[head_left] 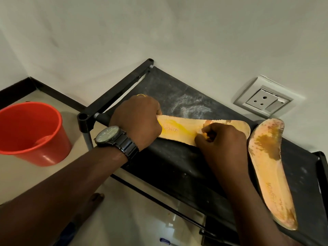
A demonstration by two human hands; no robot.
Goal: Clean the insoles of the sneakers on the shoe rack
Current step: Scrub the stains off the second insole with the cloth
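Observation:
A yellow-orange insole (184, 129) lies flat on the black top shelf of the shoe rack (177, 162), with printed letters near its heel. My left hand (140, 119), a dark watch on its wrist, grips the heel end of this insole. My right hand (221, 139) is curled into a fist on the insole's middle, pinching something small and pale that I cannot identify. A second insole (268, 167), stained brown near the toe, lies on the shelf to the right, untouched.
A red bucket (30, 132) stands on the tiled floor left of the rack. A white wall socket (264, 98) sits on the wall behind the shelf. The shelf fabric shows dusty white smears. A bare foot (96, 197) shows below the rack's lower bar.

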